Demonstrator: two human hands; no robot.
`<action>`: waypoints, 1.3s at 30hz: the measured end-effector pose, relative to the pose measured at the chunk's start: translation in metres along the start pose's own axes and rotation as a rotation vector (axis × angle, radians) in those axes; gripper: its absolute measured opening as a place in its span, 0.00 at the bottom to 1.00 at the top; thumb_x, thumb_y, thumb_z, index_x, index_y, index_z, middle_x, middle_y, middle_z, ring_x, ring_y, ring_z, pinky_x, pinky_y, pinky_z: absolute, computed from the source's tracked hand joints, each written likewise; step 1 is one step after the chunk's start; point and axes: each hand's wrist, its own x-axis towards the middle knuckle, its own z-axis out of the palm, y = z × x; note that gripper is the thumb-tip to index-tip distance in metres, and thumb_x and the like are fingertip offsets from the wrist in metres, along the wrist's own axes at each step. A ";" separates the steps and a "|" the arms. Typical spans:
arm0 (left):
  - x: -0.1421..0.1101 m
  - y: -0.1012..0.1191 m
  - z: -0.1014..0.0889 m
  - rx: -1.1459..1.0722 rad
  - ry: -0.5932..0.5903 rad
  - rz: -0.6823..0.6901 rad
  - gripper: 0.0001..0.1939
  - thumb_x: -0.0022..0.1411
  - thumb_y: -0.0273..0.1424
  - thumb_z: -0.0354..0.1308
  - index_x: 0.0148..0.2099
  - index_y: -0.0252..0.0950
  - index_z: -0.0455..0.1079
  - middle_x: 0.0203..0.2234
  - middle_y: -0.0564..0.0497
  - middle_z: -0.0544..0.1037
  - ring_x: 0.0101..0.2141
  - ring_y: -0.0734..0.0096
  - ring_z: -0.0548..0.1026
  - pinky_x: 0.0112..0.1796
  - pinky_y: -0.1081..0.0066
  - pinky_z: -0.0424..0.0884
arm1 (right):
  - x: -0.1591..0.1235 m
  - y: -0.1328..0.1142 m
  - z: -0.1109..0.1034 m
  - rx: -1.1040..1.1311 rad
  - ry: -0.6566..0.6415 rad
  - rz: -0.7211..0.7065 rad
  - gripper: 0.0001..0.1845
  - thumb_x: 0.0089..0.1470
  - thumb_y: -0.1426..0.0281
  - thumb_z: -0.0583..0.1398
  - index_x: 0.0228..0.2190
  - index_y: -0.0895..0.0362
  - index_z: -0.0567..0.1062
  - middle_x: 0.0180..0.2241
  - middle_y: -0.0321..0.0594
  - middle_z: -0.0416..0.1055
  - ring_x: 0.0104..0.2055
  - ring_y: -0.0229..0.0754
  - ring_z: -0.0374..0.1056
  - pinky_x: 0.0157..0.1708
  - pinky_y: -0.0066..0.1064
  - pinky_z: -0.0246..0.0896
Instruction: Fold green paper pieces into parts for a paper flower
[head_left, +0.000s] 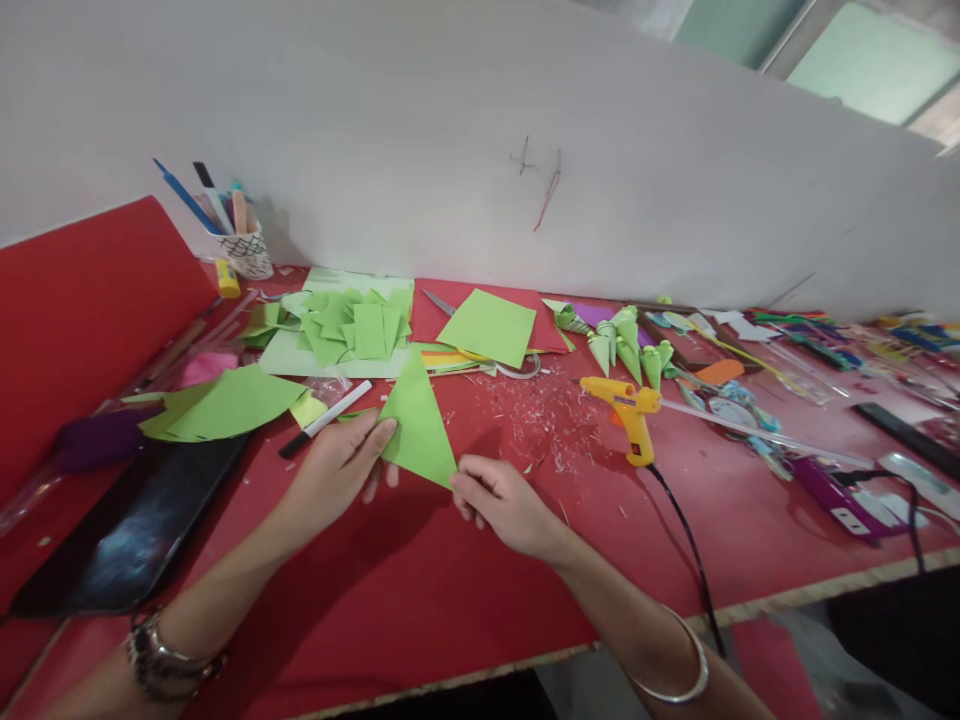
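Between my two hands is a green paper triangle (420, 425), held up over the red table (420, 590) with its point toward the wall. My left hand (341, 462) pinches its left edge, the thumb on top and some fingers behind. At the lower right corner, my right hand (499, 497) grips the paper between thumb and fingers. Beyond it lie a pile of small green paper pieces (367, 330) and a green paper square (491, 325), with scissors (437, 302) partly under the square. A marker (326, 420) rests just past my left hand.
A yellow glue gun (626, 410) lies on the right, its black cord running over the front edge. Several green paper cones (626, 345) stand behind it. At left are a black tray-like slab (127, 530), green paper sectors (232, 405) and a pen cup (247, 250). A purple power strip (847, 505) sits far right.
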 end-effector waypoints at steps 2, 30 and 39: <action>0.000 0.001 -0.001 -0.017 0.010 -0.001 0.17 0.62 0.37 0.41 0.24 0.35 0.57 0.14 0.58 0.69 0.11 0.82 0.63 0.16 0.80 0.60 | 0.000 -0.001 0.000 -0.065 0.073 -0.047 0.16 0.56 0.65 0.48 0.19 0.57 0.59 0.17 0.29 0.55 0.19 0.30 0.52 0.21 0.22 0.47; -0.016 0.057 0.026 0.957 0.215 0.722 0.14 0.59 0.25 0.43 0.22 0.35 0.62 0.15 0.54 0.68 0.18 0.74 0.63 0.26 0.70 0.57 | -0.026 -0.047 -0.006 -0.427 0.375 -0.319 0.14 0.56 0.65 0.50 0.23 0.56 0.66 0.19 0.33 0.62 0.21 0.32 0.58 0.22 0.23 0.51; -0.019 0.039 0.015 1.017 0.250 0.714 0.12 0.55 0.25 0.44 0.22 0.36 0.63 0.11 0.55 0.63 0.14 0.76 0.58 0.20 0.73 0.48 | -0.031 -0.045 -0.017 -0.259 0.414 -0.234 0.14 0.55 0.64 0.51 0.22 0.56 0.65 0.14 0.30 0.61 0.16 0.31 0.59 0.17 0.22 0.53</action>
